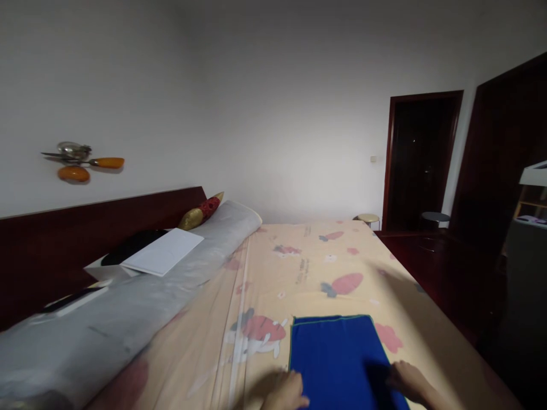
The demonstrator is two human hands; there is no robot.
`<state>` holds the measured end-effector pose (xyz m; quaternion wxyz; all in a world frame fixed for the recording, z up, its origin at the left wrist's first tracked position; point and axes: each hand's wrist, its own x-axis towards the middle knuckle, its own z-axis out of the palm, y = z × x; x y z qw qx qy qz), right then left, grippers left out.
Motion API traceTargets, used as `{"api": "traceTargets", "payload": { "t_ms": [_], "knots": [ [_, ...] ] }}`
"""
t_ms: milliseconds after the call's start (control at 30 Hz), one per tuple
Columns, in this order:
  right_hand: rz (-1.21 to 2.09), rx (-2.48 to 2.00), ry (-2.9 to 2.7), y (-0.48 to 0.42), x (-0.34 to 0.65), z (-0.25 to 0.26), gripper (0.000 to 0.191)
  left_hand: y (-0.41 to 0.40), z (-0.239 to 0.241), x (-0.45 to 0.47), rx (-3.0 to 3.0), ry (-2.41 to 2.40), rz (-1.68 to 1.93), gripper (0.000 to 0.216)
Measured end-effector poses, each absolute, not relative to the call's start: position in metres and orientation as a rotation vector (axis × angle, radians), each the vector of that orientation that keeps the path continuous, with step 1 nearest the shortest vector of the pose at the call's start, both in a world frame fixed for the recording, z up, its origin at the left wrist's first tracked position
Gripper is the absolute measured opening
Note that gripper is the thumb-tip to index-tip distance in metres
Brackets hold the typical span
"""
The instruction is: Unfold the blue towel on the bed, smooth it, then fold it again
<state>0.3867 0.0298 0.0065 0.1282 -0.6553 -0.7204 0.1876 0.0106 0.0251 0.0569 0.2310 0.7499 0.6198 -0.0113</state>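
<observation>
A blue cloth [335,359] with green stitched edging lies flat on the bed at the bottom of the head view. Two edges show slightly offset along its far side, so it looks folded over. My left hand [287,392] is closed at the cloth's left edge, its fingers curled on the fabric. At the right edge my right hand [409,380] is also closed, gripping the side of the cloth and casting a dark shadow on it. The near part of the cloth runs out of view.
The bed sheet [307,267] has carrot and rabbit prints. A grey rolled bedding piece [179,296] runs along the headboard [85,228], with a white flat box [164,252] and a red-gold pillow [203,210] on it. Stools [368,218] stand past the bed's far end.
</observation>
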Motion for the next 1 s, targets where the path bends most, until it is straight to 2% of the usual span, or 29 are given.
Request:
{"api": "traceTargets", "payload": {
  "t_ms": [100, 167, 333, 433, 533, 733, 867, 1000],
  "knots": [
    [0.507, -1.849, -2.101, 0.038, 0.333, 0.003, 0.048, 0.025, 0.038, 0.057, 2.118, 1.765, 0.146, 0.048],
    [0.512, -1.814, -2.113, 0.035, 0.291, -0.008, 0.053, 0.024, 0.013, 0.085, 2.092, 1.764, 0.265, 0.057],
    [0.53, -1.78, -2.16, 0.027, 0.233, -0.079, 0.056, 0.025, -0.08, 0.115, 2.002, 1.851, 0.415, 0.053],
    [0.304, -1.704, -2.241, 0.03, 0.242, -0.132, 0.055, 0.025, -0.127, 0.109, 2.1, 2.049, 0.507, 0.05],
    [0.078, -1.578, -2.259, 0.034, 0.253, -0.162, 0.053, 0.026, -0.153, 0.098, 2.258, 2.082, 0.513, 0.056],
    [0.235, -1.751, -2.212, 0.026, 0.249, -0.135, 0.051, 0.03, -0.157, 0.084, 2.371, 1.958, 0.372, 0.061],
    [0.191, -2.011, -1.943, 0.009, 0.289, -0.109, 0.059, 0.01, -0.127, 0.055, 2.188, 2.2, 0.42, 0.055],
    [0.111, -2.09, -1.888, -0.006, 0.346, -0.111, 0.065, -0.015, -0.085, 0.025, 2.001, 2.451, 0.256, 0.056]
  ]
}}
